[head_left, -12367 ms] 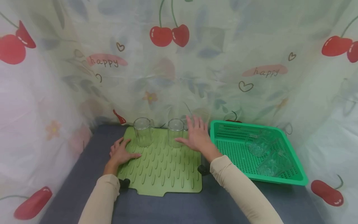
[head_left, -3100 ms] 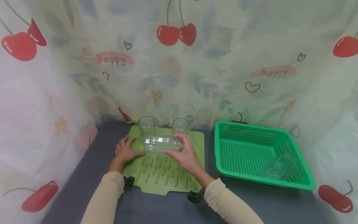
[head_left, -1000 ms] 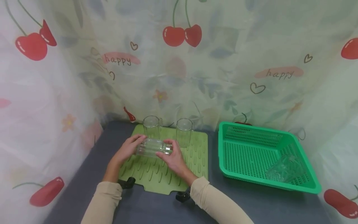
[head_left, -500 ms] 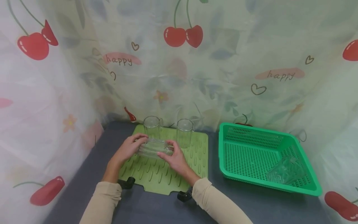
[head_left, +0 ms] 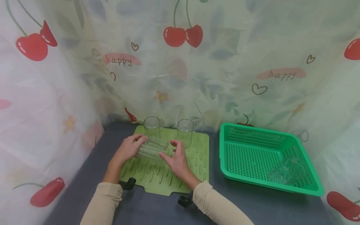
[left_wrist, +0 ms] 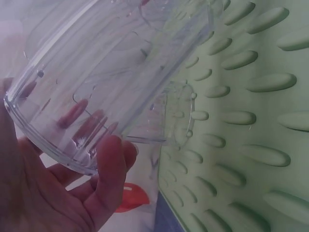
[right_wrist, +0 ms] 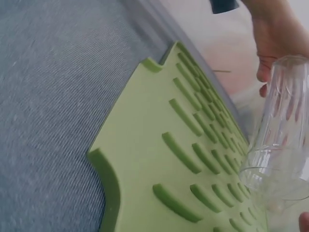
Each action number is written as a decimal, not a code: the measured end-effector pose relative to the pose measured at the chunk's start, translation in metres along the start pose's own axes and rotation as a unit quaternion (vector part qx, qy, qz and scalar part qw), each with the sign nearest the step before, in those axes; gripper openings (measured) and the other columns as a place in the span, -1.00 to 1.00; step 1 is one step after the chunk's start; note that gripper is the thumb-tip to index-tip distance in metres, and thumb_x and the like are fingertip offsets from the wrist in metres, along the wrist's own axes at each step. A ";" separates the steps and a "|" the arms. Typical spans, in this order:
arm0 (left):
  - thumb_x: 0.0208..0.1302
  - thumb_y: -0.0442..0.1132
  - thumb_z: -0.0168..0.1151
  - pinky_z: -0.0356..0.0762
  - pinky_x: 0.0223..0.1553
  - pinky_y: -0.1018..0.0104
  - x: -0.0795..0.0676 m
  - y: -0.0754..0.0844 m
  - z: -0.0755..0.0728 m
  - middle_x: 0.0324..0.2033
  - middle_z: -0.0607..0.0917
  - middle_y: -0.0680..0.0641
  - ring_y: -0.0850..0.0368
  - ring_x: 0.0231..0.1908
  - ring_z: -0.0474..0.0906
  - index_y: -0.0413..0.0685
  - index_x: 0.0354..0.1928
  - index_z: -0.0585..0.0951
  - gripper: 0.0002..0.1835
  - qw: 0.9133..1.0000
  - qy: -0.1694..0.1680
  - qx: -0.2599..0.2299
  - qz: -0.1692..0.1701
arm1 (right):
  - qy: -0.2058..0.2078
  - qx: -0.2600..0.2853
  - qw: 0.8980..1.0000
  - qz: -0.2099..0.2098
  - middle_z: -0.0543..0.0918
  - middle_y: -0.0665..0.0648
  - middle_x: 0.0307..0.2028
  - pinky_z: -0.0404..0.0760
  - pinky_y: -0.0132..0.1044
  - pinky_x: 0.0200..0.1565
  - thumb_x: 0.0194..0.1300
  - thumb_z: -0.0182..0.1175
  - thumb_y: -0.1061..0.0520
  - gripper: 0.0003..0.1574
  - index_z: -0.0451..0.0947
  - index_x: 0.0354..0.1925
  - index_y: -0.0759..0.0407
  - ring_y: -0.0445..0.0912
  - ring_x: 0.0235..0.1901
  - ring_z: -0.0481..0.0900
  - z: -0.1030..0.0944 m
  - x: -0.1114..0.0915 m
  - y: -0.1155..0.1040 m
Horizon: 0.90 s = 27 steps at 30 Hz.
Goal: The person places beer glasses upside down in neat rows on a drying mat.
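Observation:
My left hand (head_left: 130,149) grips one end of a clear glass mug (head_left: 152,151), thumb and fingers curled round it. The mug lies on its side in the air over a green ridged mat (head_left: 157,184). In the left wrist view the fingers (left_wrist: 110,166) wrap the end nearest the palm. By the mug's other end my right hand (head_left: 178,159) is spread, thumb and fingers apart. The right wrist view shows the mug (right_wrist: 280,130) in the left hand, with a right fingertip (right_wrist: 304,221) at the lower edge. Two more glass mugs (head_left: 152,128) (head_left: 185,132) stand on the mat's far part.
To the right, a green perforated basket (head_left: 223,156) holds one glass mug (head_left: 288,170) lying on its side. A dark grey cloth (head_left: 152,209) covers the table. Patterned curtain (head_left: 213,62) hangs behind and on both sides.
Over the last second the right fingers have come off the mug's right end, and the left hand keeps hold. Earlier, this mug left the basket and was held by the right hand.

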<state>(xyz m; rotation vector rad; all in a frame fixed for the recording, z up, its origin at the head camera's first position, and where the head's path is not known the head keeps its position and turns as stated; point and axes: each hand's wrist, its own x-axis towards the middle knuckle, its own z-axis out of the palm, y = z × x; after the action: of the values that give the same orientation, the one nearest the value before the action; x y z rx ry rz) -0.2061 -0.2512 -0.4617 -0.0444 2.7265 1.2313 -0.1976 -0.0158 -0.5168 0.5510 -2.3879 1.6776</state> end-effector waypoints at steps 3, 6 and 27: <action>0.32 0.61 -0.22 0.74 -0.22 0.09 0.000 0.000 -0.001 0.37 0.48 -0.17 -0.23 0.27 0.51 0.21 0.45 0.42 -0.11 1.000 -0.004 -0.009 -0.015 | 0.007 -0.076 0.994 -0.076 0.43 0.18 0.11 0.57 0.00 0.15 0.21 0.50 -0.07 -0.20 0.38 0.24 0.23 0.08 0.12 0.44 0.001 0.001 -0.001; 0.30 0.63 -0.23 0.74 -0.26 0.11 0.001 0.001 -0.001 0.37 0.48 -0.18 -0.24 0.25 0.52 0.20 0.46 0.40 -0.08 1.000 -0.003 -0.013 -0.025 | -0.001 -0.145 0.980 -0.137 0.46 0.14 0.07 0.53 -0.08 0.11 0.14 0.54 -0.12 -0.20 0.45 0.21 0.18 0.01 0.08 0.43 0.002 0.001 -0.004; 0.36 0.58 -0.20 0.69 -0.48 -0.17 0.002 0.004 -0.001 0.30 0.51 -0.35 -0.06 -0.76 0.52 0.11 0.52 0.35 -0.07 0.998 -0.040 -0.023 -0.037 | -0.044 -0.278 0.953 -0.114 0.41 0.18 0.22 0.38 -0.19 -0.03 0.01 0.61 -0.20 0.18 0.29 0.47 0.02 0.01 0.04 0.28 0.030 -0.001 -0.016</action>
<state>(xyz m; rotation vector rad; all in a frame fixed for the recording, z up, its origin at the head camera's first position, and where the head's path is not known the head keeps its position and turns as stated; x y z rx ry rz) -0.2084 -0.2492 -0.4589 -0.0976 2.6044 1.2466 -0.1882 -0.0481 -0.5138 0.7652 -2.5760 0.8434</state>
